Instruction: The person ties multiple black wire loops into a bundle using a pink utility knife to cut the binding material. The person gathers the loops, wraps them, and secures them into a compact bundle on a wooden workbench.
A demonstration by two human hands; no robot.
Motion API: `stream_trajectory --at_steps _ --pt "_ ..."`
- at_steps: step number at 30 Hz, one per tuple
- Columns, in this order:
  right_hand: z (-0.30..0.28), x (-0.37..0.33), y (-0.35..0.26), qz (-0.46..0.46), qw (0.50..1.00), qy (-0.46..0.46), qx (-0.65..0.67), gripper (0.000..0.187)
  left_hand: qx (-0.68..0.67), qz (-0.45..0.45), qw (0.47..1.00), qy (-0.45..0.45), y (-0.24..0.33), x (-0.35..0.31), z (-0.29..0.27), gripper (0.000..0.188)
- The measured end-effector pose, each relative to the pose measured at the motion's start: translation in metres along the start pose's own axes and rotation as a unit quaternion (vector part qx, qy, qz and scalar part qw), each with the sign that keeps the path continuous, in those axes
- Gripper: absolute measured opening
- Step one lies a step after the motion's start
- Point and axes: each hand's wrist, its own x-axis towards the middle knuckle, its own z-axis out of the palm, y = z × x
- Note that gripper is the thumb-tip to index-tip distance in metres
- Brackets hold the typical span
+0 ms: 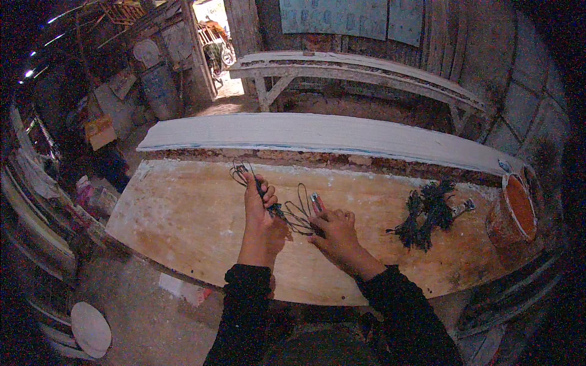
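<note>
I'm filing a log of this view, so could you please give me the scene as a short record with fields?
Left hand: closed on dark cord
Right hand: closed on dark cord, with a red-and-silver item at its fingers, kind unclear
Between hands: loose loops of cord
Surface: wooden board
To the right: dark bundles, then a bucket
Beyond the board: white slab, then a bench
</note>
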Motion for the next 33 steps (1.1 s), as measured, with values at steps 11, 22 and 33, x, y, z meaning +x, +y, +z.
stream_trajectory --at_steps 11,22,33 --pt "-0.008 0.006 -0.001 0.077 0.997 0.002 0.027 0.018 -0.002 -0.017 0.999 -0.037 0.002 0.008 -0.008 0.035" --pt "-0.021 0.009 -0.008 0.264 0.791 0.141 0.533 0.015 0.089 -0.077 0.993 -0.001 -0.014 -0.003 0.007 0.031" --pt "-0.007 0.006 -0.005 0.222 0.791 0.132 0.555 0.018 0.253 -0.130 0.959 -0.018 -0.034 -0.072 0.075 0.030"
